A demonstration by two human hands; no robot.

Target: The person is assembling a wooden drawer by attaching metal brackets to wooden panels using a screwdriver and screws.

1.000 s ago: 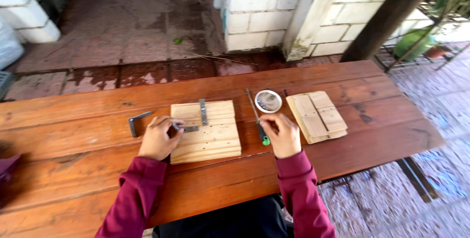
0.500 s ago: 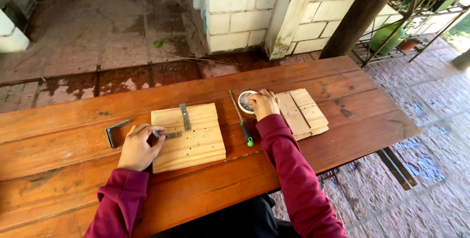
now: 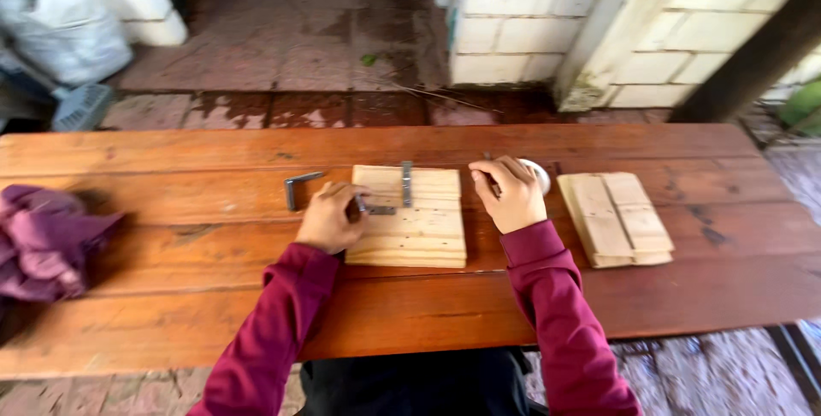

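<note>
- Both forearms, in maroon sleeves, rise from the lower edge of the view and extend forward over the wooden desk (image 3: pixel 171 296).
- Left hand (image 3: pixel 327 218): palm down at the left edge of the slatted wooden panel (image 3: pixel 410 215). The fingers are curled, their tips closed around a small dark metal piece (image 3: pixel 376 209) that lies on the panel's top surface. The wrist is nearly level with the desk.
- Right hand (image 3: pixel 511 194): palm down just right of the same panel, fingers bent in a loose fist. A thin dark shaft shows at the fingertips; motion blur prevents saying what it is or how firmly it is gripped.
- Behind the right hand, partly covered by it, sits a small round white container (image 3: pixel 539 175).
- A narrow metal strip (image 3: pixel 407 183) lies upright along the panel's far half, just beyond the gripped piece.
- A second slatted wooden panel (image 3: pixel 617 218) lies to the right, apart from the right hand.
- An L-shaped metal bracket (image 3: pixel 298 187) lies on the desk just beyond the left hand, not touching it.
- A crumpled purple cloth (image 3: pixel 47 241) rests at the desk's left end.
- Beyond the desk: brick paving (image 3: pixel 282 48) and a white block wall (image 3: pixel 530 23).
</note>
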